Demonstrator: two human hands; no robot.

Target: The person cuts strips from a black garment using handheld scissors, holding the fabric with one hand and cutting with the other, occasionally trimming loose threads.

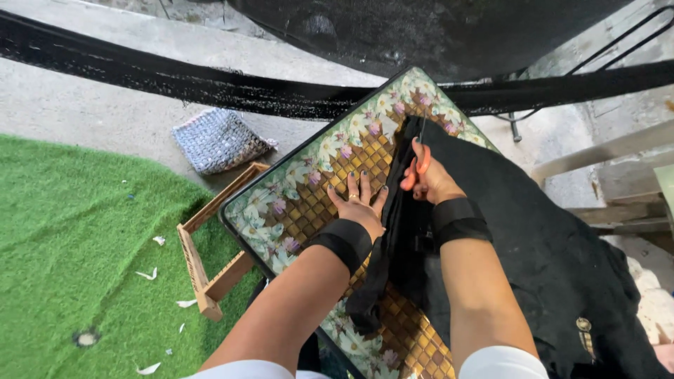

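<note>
Black fabric (pixel 533 238) lies over the right half of a floral-and-lattice tabletop (pixel 309 189), and the cutting of it appears, as a judgement, well under way but not finished. Far left, green artificial turf (pixel 77 253) covers the floor, dotted with small white scraps (pixel 149 274); beside it a wooden frame (pixel 203 267) leans against the tabletop's edge, and a grey knitted cloth (pixel 219 139) lies on the bare concrete beyond. Next comes the left hand (pixel 359 205) — flat on the tabletop with its fingers (pixel 351 184) spread, pressing down just beside the fabric's edge, a black band at the wrist. Between the two forearms a narrow black strip (pixel 382 260) hangs loose from the main piece and trails toward the person, which suggests a long cut already made along this edge. The right hand (pixel 430 181), also banded at the wrist, has its fingers curled through the orange handles of scissors (pixel 423 156), whose dark blades point away toward the far corner of the tabletop; whether the blades are open or closed cannot be told. Only a short stretch of fabric seems to remain ahead of the blades before the far edge — that stretch is what looks left to cut. Farther right the fabric drapes off the tabletop in a heap.
</note>
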